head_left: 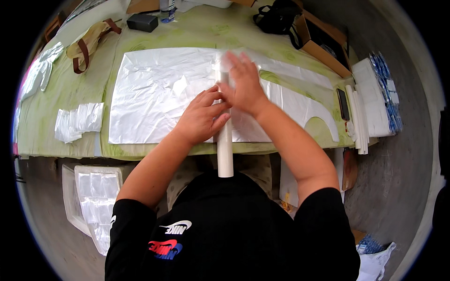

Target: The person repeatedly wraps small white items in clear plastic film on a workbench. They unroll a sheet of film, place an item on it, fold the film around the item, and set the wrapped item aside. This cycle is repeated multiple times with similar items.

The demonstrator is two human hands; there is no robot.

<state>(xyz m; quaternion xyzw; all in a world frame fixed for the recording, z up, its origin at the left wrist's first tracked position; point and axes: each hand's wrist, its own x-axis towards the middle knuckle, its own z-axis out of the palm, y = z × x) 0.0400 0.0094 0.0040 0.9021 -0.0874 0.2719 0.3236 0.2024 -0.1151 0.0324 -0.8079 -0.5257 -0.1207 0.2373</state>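
A long white tube (225, 157) lies lengthwise from me across a glossy white plastic sheet (154, 89), its near end jutting past the table edge. My left hand (202, 114) is bent over the tube's middle, fingers curved across its top and thumb against it. Farther up, my right hand (244, 86) is over the tube's upper part, its fingers stretched and apart, the tips blurred by motion. Both hands partly hide the tube. On its right side the sheet has rounded cut-outs and long strips.
Folded clear packets (79, 122) lie at left, near a bag with brown handles (89, 47). A dark box (142, 22) stands behind. At right are a cardboard box (323, 44), a phone (343, 104), white rolls (358, 119) and stacked packs (384, 93). Below left is a packet-filled bin (70, 196).
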